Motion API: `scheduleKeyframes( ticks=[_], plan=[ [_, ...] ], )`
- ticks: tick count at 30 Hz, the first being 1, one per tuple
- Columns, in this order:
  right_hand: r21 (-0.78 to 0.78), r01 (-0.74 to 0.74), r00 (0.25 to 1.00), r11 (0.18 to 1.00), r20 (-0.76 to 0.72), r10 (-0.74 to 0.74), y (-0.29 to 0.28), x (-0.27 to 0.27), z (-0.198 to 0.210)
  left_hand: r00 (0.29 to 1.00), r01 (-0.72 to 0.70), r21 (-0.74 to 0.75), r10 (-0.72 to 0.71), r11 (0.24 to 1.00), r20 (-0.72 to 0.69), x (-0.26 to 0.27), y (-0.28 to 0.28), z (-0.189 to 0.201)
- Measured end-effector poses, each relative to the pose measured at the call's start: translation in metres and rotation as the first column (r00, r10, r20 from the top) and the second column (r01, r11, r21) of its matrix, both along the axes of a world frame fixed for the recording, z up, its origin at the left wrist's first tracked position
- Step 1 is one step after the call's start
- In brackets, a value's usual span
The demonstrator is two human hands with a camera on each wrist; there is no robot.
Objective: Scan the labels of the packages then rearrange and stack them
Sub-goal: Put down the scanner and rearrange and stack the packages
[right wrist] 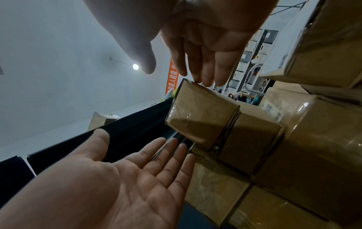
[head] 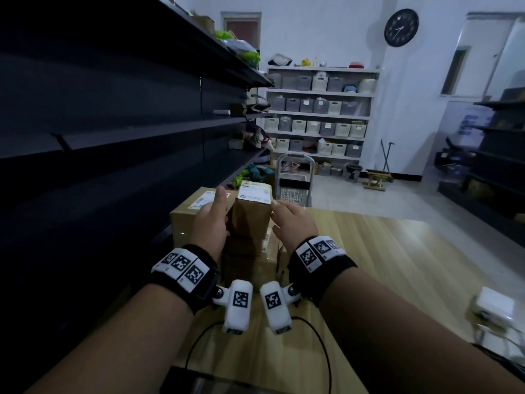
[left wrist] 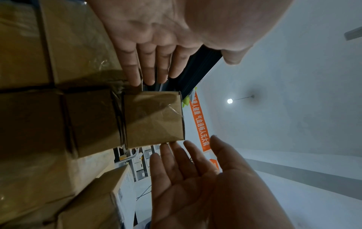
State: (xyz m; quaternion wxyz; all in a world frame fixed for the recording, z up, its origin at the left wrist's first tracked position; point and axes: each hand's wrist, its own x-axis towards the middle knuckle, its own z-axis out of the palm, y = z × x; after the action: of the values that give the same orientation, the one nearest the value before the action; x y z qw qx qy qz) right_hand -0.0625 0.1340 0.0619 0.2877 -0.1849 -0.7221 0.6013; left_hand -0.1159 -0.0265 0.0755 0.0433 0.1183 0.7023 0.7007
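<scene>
The left hand (head: 211, 220) and right hand (head: 292, 221) flank a small brown cardboard box (head: 251, 213), each grip spread with straight, relaxed fingers and curled round nothing. In the left wrist view the left fingertips (left wrist: 137, 77) lie against the cardboard at the box's side, and the right fingertips (right wrist: 197, 77) reach its opposite top corner; whether they press or only brush it cannot be told. The box is a squat cuboid of matte kraft board wrapped in glossy clear tape that creases and catches the light, and a white printed shipping label (head: 254, 193) covers its top face. It sits at the top of a stack of similar taped brown cartons (head: 250, 251) directly below the grip, their edges square and their tape shiny. Just left of the left hand lies a larger flat brown carton (head: 189, 214), also with a white label on top. All rest on a pale wood-grain laminate surface (head: 383, 265) that spreads out to the right. Left of the grip runs dark metal shelving (head: 113, 123) with long flat ledges. On each wrist is a black fabric band (head: 184, 274) carrying white square-patterned marker tiles.
</scene>
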Motion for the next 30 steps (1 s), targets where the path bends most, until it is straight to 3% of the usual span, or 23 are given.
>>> scheduleKeyframes(
  ticks=[11, 19, 25, 30],
  plan=[
    [-0.092, -0.017, 1.0, 0.996, 0.005, 0.018, 0.012, 0.015, 0.0, 0.999, 0.026, 0.009, -0.026, 1.0, 0.026, 0.021, 0.012, -0.022],
    [-0.191, -0.009, 1.0, 0.981, 0.005, 0.01, 0.021, 0.016, 0.002, 0.999, -0.041, -0.047, 0.04, 0.998, -0.021, 0.014, 0.013, -0.009],
    [-0.279, -0.075, 0.997, 0.957, -0.043, 0.065, 0.012, 0.012, 0.015, 0.995, 0.085, -0.136, -0.092, 0.987, -0.046, 0.008, 0.018, 0.004],
    [-0.335, -0.101, 0.991, 0.937, -0.113, 0.067, 0.023, 0.015, 0.014, 0.986, 0.167, -0.018, -0.168, 0.986, -0.018, 0.0, 0.031, -0.004]
  ],
)
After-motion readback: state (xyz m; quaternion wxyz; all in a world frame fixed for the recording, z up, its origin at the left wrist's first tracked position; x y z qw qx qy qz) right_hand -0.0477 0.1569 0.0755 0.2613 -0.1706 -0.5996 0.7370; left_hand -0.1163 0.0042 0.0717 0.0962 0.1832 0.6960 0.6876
